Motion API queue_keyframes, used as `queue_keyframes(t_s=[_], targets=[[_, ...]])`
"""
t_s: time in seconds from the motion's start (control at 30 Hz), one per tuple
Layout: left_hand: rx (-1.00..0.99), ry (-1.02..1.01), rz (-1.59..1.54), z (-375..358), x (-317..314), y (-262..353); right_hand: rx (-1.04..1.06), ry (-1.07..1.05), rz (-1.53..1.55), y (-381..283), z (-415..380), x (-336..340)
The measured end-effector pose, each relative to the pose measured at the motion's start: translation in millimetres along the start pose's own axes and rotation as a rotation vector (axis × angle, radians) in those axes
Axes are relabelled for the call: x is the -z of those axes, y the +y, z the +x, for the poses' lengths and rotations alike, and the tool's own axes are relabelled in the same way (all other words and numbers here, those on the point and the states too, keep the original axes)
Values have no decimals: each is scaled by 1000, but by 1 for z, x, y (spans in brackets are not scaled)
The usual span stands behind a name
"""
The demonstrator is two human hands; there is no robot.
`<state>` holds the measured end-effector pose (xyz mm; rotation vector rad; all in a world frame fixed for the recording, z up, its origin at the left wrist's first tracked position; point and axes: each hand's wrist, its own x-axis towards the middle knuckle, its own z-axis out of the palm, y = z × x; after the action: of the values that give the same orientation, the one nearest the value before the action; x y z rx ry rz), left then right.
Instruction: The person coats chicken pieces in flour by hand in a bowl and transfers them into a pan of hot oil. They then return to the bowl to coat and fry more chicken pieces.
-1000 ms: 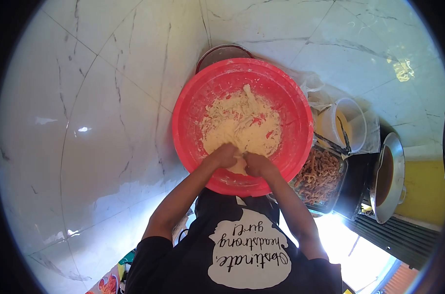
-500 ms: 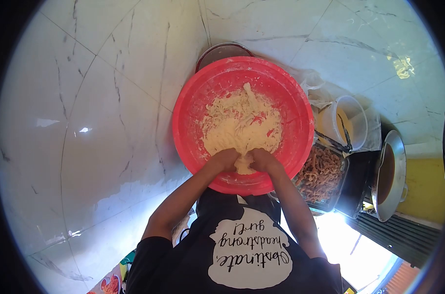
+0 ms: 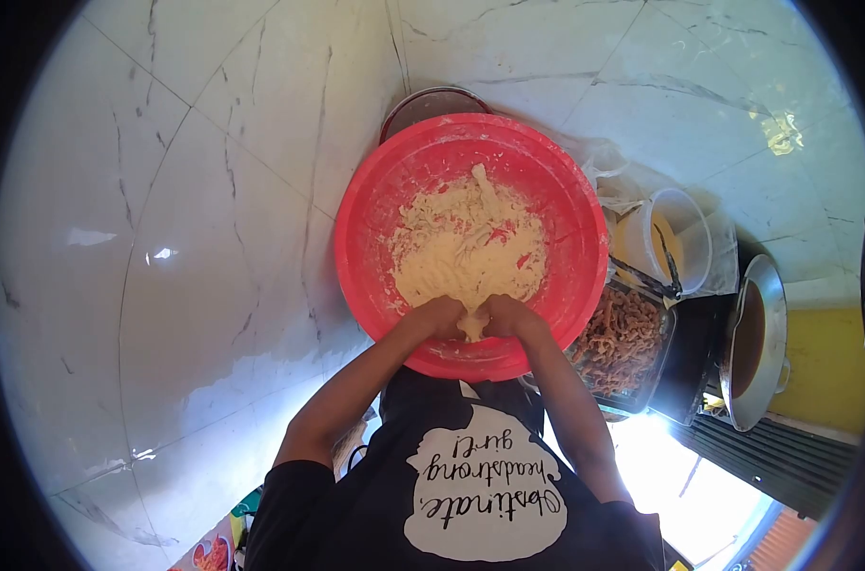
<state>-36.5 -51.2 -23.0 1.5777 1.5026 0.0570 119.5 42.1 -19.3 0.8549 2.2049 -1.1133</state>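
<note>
A large red plastic basin (image 3: pixel 354 224) holds a bed of pale, clumpy flour (image 3: pixel 452 262). At its near side, my left hand (image 3: pixel 440 317) and my right hand (image 3: pixel 509 316) are both closed, knuckles up, with a small gap between them. A pale flour-coated piece (image 3: pixel 471 328) shows in that gap, gripped from both sides; what is under the coating cannot be made out. Another coated strip (image 3: pixel 485 183) sticks up at the far edge of the flour.
Right of the basin stand a glass dish of brown fried strips (image 3: pixel 623 338), dark tongs (image 3: pixel 647 278), and a clear tub with yellow liquid (image 3: pixel 694 243). Farther right, a metal pan (image 3: pixel 773 328) holds brown liquid. A round rim (image 3: pixel 432 103) shows behind the basin; marbled tile walls (image 3: pixel 233 190) surround it.
Both hands have shifted slightly toward the far side and closer together, lifting a little. Less of the coated piece shows below them. The flour bed looks the same.
</note>
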Motion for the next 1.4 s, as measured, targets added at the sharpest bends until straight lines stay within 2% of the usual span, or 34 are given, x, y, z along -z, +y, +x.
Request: queue_keyframes(t_s=[0.07,0.17,0.23,0.3,0.37,0.5,0.57,0.6,0.63,0.67,0.7,0.77,0.83,0.97,1.03,1.07,1.13,1.2,1.27,1.33,1.4], targets=[[-16,-69,8,-2,-1,2,15,-49,0,1,3,-2],[-21,-46,-87,10,-12,-17,-18,-95,46,0,4,-1],[-13,4,-21,4,0,-7,-29,22,-18,-13,-7,7],[1,54,46,-2,6,0,-9,29,-25,-9,-5,3],[13,-42,9,-4,6,3,6,39,-31,-3,-3,0],[7,-30,3,10,-11,-17,8,-35,23,-8,-5,7],[-4,-124,-118,15,-8,-27,8,-34,51,-7,-7,9],[-5,-127,-116,13,-5,-25,37,84,56,-5,-5,7],[-17,54,-53,9,-3,-23,66,200,61,-4,-2,4],[-29,237,11,5,0,-21,66,199,62,-2,-1,1],[-28,236,10,3,3,-17,85,220,33,-3,-1,0],[7,51,-17,3,10,-9,104,242,4,-6,-2,-2],[-5,11,13,5,0,-8,4,35,-151,-16,-7,1],[-26,-77,-50,7,-5,-13,-19,3,-44,-14,-6,3],[-22,-49,-119,11,-7,-23,-66,-85,47,-11,0,7],[-18,-25,-187,13,-8,-27,-68,-85,49,-8,0,6],[6,31,-148,5,6,-12,28,138,56,-5,-3,2],[31,89,-112,1,9,-4,5,93,52,-3,-2,0],[-32,-61,-23,0,7,-2,-12,52,41,-2,1,1],[-36,-59,-31,-1,3,-2,-45,-85,12,-13,-4,9],[-40,-58,-40,2,0,-7,-49,-82,45,-17,-6,12]])
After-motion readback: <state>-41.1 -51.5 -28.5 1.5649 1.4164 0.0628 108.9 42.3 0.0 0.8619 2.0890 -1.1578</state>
